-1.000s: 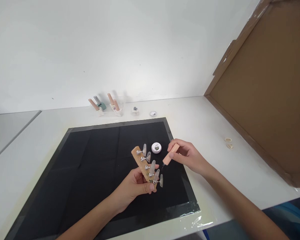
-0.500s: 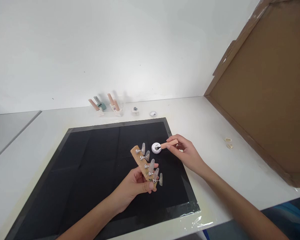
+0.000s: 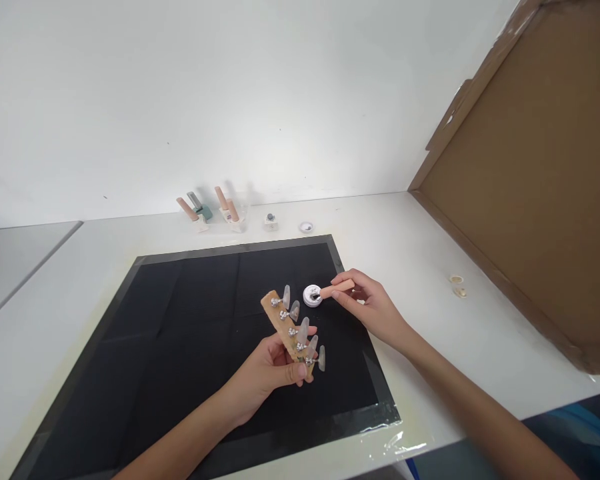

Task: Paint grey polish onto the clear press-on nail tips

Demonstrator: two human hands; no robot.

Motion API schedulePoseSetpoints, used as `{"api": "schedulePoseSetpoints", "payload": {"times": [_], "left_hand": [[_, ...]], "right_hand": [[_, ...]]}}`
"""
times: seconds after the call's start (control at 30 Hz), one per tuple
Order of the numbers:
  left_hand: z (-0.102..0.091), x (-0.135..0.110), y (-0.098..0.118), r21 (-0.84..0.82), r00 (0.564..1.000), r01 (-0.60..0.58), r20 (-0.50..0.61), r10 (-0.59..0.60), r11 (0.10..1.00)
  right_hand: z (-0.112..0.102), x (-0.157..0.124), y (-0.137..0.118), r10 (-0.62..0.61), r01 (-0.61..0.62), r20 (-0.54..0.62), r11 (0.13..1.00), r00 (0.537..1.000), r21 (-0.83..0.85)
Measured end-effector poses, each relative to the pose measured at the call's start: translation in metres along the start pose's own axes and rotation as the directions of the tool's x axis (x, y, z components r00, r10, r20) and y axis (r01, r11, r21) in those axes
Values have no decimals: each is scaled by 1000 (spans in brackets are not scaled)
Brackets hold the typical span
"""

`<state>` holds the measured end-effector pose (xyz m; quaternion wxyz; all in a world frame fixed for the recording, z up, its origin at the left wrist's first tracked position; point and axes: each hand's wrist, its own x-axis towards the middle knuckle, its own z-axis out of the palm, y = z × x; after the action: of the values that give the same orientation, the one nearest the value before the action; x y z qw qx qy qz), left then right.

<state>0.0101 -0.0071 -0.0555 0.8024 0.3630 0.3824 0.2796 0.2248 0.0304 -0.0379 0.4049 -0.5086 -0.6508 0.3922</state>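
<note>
Currently | left hand (image 3: 261, 377): fingers clasped round wooden strip (image 3: 284, 331) with clear nail tips (image 3: 304, 330), lower centre of frame | right hand (image 3: 369, 305): fingers pinching peach-handled brush (image 3: 337, 289), tip at white pot (image 3: 307, 294), just below-right of centre | best: strip steady, dip lightly to avoid overloading

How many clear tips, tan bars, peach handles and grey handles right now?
Clear tips: 5
Tan bar, in left hand: 1
Peach handles: 4 (1 in right hand, 3 at back)
Grey handle, at back: 1
Total: 11
</note>
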Motion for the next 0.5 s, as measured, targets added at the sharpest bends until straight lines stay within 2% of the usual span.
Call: {"api": "schedulePoseSetpoints", "payload": {"times": [0.3,0.5], "left_hand": [[0,-1,0,1,1000,-5,-5,5,1000],[1,-1,-1,-16,999,-34,3,34,999]], "right_hand": [[1,0,-3,17,-17,7,999,1000,27],[-3,0,-7,96,-98,19,979,995,176]]}}
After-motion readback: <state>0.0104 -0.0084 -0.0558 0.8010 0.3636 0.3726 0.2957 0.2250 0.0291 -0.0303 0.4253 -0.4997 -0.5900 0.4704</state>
